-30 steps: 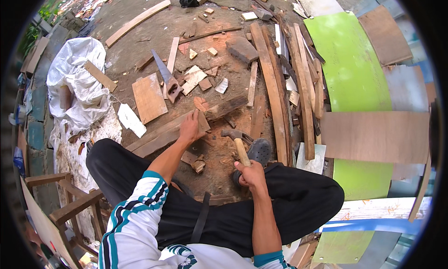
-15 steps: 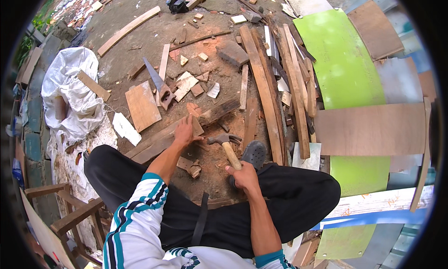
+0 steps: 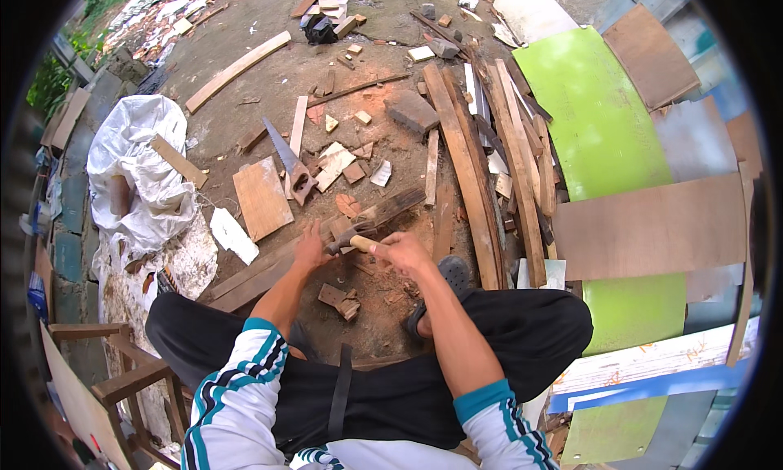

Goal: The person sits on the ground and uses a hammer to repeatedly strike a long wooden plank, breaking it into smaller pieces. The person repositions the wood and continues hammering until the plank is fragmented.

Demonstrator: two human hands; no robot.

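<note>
My left hand is closed over a short wooden plank, fingers across its top and thumb on the near side. The plank lies slantwise in front of my knees, against a longer dark timber. A claw hammer is in my right hand, fingers wrapped round its pale wooden handle. Its metal head is low, just right of my left hand and over the plank's right end; I cannot tell whether it touches. A small broken wood block rests on the dirt between my legs.
A handsaw lies beyond the plank beside a square wooden board. Long beams run along the right, by green sheets. A white sack stands left. At lower left is a wooden frame.
My right hand has moved forward and up with the hammer, whose handle swung from upright to nearly level. The hammer head shifted left toward my left hand, which stays on the plank.
</note>
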